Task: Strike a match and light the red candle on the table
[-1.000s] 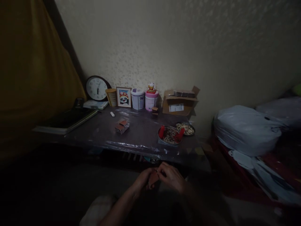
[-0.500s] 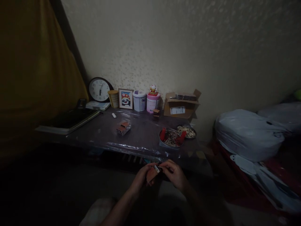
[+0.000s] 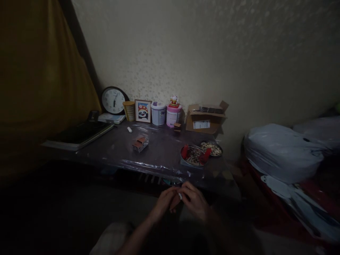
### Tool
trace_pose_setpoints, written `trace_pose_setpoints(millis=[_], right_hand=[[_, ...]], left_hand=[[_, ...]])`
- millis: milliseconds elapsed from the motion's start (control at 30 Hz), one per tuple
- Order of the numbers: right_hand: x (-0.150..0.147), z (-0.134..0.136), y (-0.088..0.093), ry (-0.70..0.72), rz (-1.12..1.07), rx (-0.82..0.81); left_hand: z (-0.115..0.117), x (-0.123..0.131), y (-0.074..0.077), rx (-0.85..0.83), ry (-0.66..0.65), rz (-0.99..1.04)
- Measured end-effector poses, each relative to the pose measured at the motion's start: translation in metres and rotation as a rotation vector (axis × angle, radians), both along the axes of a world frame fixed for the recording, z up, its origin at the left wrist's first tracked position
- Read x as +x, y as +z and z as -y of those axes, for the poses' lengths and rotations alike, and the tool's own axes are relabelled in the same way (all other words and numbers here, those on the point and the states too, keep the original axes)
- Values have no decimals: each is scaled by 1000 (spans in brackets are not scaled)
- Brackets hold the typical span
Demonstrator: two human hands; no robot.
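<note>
In front of the table's near edge, my left hand [image 3: 165,202] is closed around a small matchbox [image 3: 174,202] with a reddish-brown side. A small white bit at the box's end shows between the two hands. My right hand [image 3: 195,202] is closed too, its thumb and fingertips pressed on that end of the matchbox. Dim light and the fingers hide most of the box. Beyond the hands, a round tin [image 3: 193,165] holds dark-tipped matchsticks and two red pieces. Behind it stands another dish of pale sticks [image 3: 211,148].
Plastic film covers the table [image 3: 159,152]. Wrapped matchboxes [image 3: 140,144] lie mid-table, and another small box [image 3: 177,126] is farther back. A clock [image 3: 113,100], picture frame [image 3: 142,111], canisters [image 3: 158,115] and a carton [image 3: 203,124] line the wall. White bags [image 3: 283,152] are at right.
My right hand has moved in over the end of the matchbox, covering more of it. The matchbox has turned, so less of its broad face shows. The view has shifted slightly.
</note>
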State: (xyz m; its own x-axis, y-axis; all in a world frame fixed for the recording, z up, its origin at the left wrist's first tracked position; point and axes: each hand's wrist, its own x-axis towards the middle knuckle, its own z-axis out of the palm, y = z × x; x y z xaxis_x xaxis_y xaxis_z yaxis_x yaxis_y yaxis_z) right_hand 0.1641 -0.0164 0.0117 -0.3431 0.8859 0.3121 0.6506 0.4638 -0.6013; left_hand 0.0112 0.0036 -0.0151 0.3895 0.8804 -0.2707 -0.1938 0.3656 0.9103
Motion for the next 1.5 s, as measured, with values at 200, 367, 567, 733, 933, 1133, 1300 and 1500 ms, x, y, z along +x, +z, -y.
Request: trace_pose_setpoints(millis=[200,367,567,733,933,1133,1300,1500], right_hand=[[-7,1,2,-55,-192,-73],[-7,-4,-2,-137,-457,-141],[-3,-11,-3,-214,-787,-256],[-8,-8,-5,-257,-583,-76],[-23,4,-2,-183,-276,87],[-32,6,-4,-170,-131,128],[-32,6,-7,-178,-93,146],[-33,7,-5,-189,-80,131]], left_hand=[[4,1,9,17,-11,-4],[1,0,7,3,18,39],[-2,-3,11,16,77,130],[-1,-6,20,7,167,218],[0,-8,20,-111,309,352],[3,-6,25,-208,410,386],[5,-7,25,-17,450,298],[6,-8,28,84,398,209]])
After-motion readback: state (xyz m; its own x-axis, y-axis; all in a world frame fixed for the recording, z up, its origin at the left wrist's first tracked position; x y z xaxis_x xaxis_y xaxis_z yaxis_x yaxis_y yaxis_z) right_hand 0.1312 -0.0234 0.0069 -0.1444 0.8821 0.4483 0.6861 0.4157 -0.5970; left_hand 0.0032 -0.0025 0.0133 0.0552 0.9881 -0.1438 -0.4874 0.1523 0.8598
